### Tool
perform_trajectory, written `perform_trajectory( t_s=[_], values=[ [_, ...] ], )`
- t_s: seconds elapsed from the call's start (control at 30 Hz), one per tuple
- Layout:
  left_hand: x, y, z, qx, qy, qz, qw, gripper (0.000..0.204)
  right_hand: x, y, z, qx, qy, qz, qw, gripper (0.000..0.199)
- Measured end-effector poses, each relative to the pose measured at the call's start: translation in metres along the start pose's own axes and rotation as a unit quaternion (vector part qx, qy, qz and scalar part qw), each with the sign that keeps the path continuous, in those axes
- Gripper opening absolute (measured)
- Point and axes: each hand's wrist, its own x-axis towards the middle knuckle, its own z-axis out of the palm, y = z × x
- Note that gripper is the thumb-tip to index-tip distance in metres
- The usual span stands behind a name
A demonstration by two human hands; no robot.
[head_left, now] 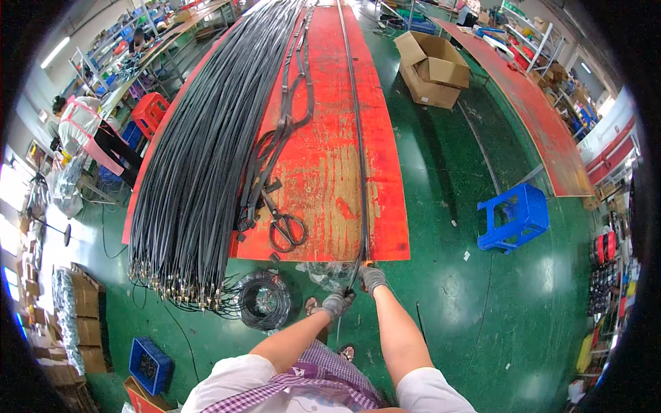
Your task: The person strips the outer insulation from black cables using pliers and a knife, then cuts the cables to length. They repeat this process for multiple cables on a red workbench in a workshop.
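My left hand (337,303), in a grey glove, is closed around a black cable (357,272) just off the near edge of the red table (392,234). From there the cable runs straight away from me along the table's right part. Close beside it at the edge, my gloved right hand (373,277) is closed too. A small orange bit shows at its fingertips, too small to name. Black-handled scissors (287,232) lie on the table to the left, next to short black offcuts. A thick bundle of black cables (206,158) with brass-coloured ends covers the table's left side.
A coil of black cable (264,301) lies on the green floor below the table. To the right stand a blue stool (516,217) and an open cardboard box (430,79). A blue crate (150,366) sits lower left. Another person (89,134) stands at the left.
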Motion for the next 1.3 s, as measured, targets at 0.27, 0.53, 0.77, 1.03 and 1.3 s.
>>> perform_trajectory(
  t_s=[0.27, 0.53, 0.77, 1.03, 1.3],
  values=[
    [-0.041, -0.106, 0.119, -0.053, -0.016, 0.014, 0.998, 0.036, -0.016, -0.045, -0.002, 0.083, -0.042, 0.145, 0.985, 0.032],
    [-0.037, -0.159, 0.168, -0.153, -0.039, -0.012, 0.987, 0.024, -0.003, -0.031, 0.003, 0.020, 0.008, 0.032, 0.999, 0.025],
    [-0.085, -0.070, 0.099, -0.075, -0.072, -0.087, 0.991, 0.028, -0.019, -0.040, -0.007, 0.014, 0.027, -0.001, 1.000, 0.030],
    [-0.064, -0.052, 0.050, -0.114, 0.020, 0.033, 0.993, 0.020, -0.018, -0.031, -0.019, -0.061, 0.056, -0.077, 0.994, 0.032],
    [-0.053, -0.006, 0.008, -0.445, 0.005, -0.035, 0.895, 0.026, -0.021, -0.057, -0.023, -0.009, -0.036, 0.074, 0.997, 0.033]
  ],
)
